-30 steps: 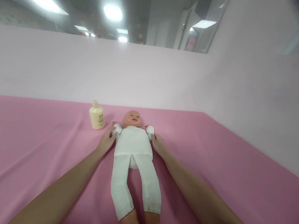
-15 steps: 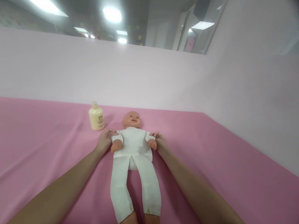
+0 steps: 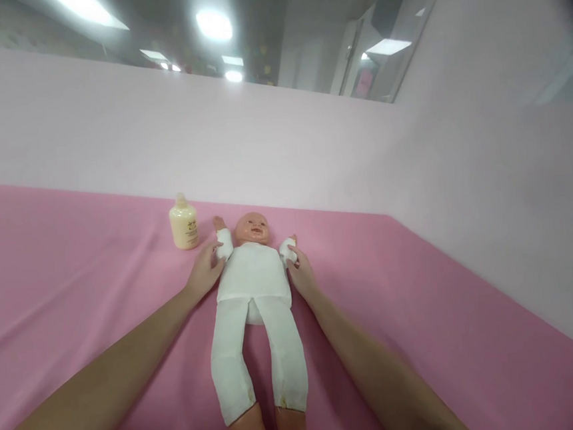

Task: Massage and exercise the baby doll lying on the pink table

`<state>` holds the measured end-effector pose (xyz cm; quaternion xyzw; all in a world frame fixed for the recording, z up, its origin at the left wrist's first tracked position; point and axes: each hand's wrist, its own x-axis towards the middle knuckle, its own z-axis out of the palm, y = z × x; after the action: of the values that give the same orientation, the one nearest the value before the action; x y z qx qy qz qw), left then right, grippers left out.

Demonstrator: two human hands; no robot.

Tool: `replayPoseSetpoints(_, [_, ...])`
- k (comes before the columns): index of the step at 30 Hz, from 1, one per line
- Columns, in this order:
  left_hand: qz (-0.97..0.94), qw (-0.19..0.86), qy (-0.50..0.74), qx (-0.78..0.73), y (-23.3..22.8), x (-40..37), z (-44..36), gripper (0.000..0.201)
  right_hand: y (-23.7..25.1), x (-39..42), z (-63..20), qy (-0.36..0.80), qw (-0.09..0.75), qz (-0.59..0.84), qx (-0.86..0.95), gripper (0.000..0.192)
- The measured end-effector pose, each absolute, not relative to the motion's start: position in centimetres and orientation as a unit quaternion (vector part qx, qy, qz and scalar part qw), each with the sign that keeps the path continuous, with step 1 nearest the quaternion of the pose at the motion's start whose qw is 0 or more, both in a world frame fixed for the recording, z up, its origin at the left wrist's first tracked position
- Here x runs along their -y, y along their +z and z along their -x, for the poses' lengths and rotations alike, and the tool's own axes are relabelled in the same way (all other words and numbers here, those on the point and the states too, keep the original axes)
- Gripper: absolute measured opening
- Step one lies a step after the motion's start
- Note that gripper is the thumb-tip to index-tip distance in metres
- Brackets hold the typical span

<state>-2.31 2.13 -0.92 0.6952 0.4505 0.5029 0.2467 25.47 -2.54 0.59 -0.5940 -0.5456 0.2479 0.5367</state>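
Observation:
A baby doll (image 3: 254,291) in a white suit lies on its back on the pink cloth (image 3: 71,274), head away from me and bare feet toward me. My left hand (image 3: 204,274) grips the doll's arm on the left side, which is raised beside the head. My right hand (image 3: 299,274) grips the doll's other arm, also raised. A small cream bottle (image 3: 183,224) stands upright just left of the doll's head, a little beyond my left hand.
A pale pink wall (image 3: 260,143) rises behind the cloth and along the right side. Ceiling lights show above the wall.
Half a second ago the doll's arms were folded down onto its chest; now both hands have swung them back up beside the head, as one second ago.

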Motion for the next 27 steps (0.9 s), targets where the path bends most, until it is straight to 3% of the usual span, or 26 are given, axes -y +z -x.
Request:
replayPoseSetpoints(5, [-0.668, 0.302, 0.458, -0.502, -1.5, -2.5, 2.7, 0.047, 0.4, 2.5, -25.8, 0.262, 0.517, 0.606, 0.545, 0.044])
replayPoseSetpoints(13, [-0.597, 0.411, 0.542, -0.425, -1.2, -2.5, 2.8, 0.063, 0.0, 1.7, -26.0, 0.368, 0.630, 0.491, 0.476, 0.051])
replayPoseSetpoints(18, [-0.612, 0.415, 0.554, -0.382, -0.7, -2.4, 2.5, 0.021, 0.1, 1.5, -26.0, 0.448, 0.641, 0.458, 0.422, 0.026])
replayPoseSetpoints(20, [-0.628, 0.405, 0.544, -0.382, -0.5, -2.2, 2.5, 0.015, 0.1, 1.6, -26.0, 0.455, 0.638, 0.459, 0.418, 0.021])
replayPoseSetpoints(27, [-0.647, 0.348, 0.523, -0.431, -0.9, -1.9, 2.3, 0.047, 0.5, 2.3, -25.4, 0.372, 0.634, 0.493, 0.465, 0.033])
